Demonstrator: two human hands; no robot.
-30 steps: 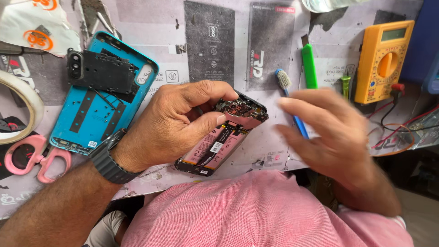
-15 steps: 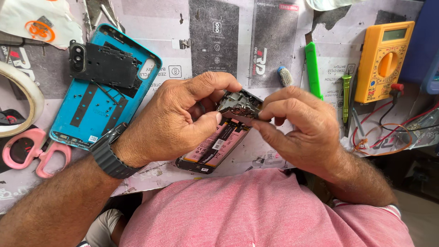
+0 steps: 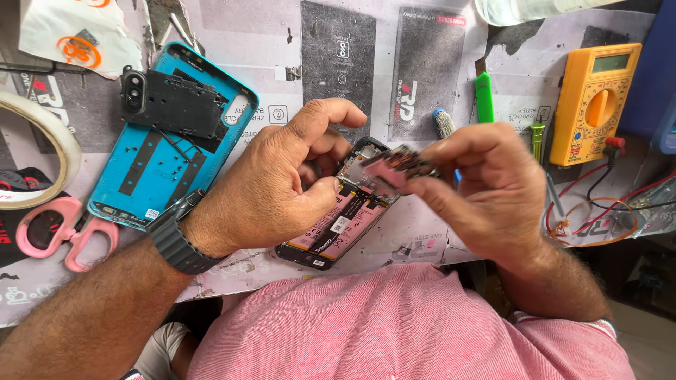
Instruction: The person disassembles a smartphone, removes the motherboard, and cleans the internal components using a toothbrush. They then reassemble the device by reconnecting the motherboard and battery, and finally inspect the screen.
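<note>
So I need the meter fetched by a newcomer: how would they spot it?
Look to the workbench's far right edge, past the right hand. The multimeter lies there: a yellow-orange box with a round dial and small screen, unlike the slim green tool beside it.

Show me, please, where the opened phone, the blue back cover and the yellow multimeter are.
opened phone [image 3: 336, 226]: head view, on its pink battery.
blue back cover [image 3: 160, 172]: head view, on its bare inner face.
yellow multimeter [image 3: 598, 109]: head view, on its round dial.

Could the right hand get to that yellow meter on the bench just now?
Probably not freely: the right hand is pinching a small part off the opened phone. The yellow meter lies uncovered beyond it.
</note>
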